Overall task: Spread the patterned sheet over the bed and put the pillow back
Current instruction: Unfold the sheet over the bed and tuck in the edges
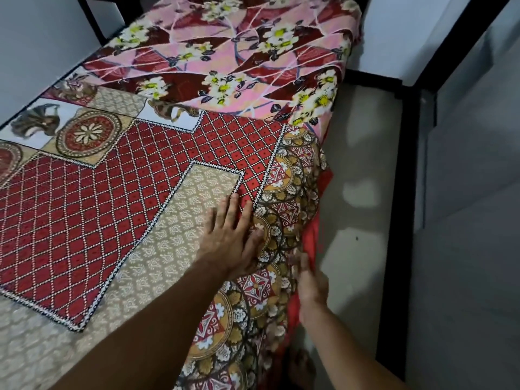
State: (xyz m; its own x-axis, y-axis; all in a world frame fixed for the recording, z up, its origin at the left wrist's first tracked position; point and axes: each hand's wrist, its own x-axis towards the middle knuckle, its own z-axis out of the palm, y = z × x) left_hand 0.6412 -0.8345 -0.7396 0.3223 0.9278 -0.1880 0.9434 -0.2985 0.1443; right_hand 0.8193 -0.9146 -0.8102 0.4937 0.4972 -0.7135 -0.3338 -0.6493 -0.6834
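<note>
- Sheet [98, 209]: the patterned one with red squares lies flat over the near part of the bed [281, 21]. Its round-pattern edge hangs down the bed's right side.
- Pink cover [225, 66]: the far end of the bed shows this flowery cover, bare. The sheet stops partway up, so I think the spreading is only about half done.
- Floor [363, 164]: pale, beside the bed on the right.
- Red cloth [312, 240]: a strip peeks out under the hanging edge.
- Left hand [233, 235]: it rests flat on the sheet near the right edge. Its fingers [232, 209] are straight and a little spread, pressing the cloth down.
- Right hand [309, 280]: it is low at the bed's side, against the hanging edge. It is blurry, so I cannot tell if it pinches the cloth.
- Pillow: not in view. Putting it back is not yet done.
- What is left, I think: pull the sheet to the far end, smooth it, then add the pillow.
</note>
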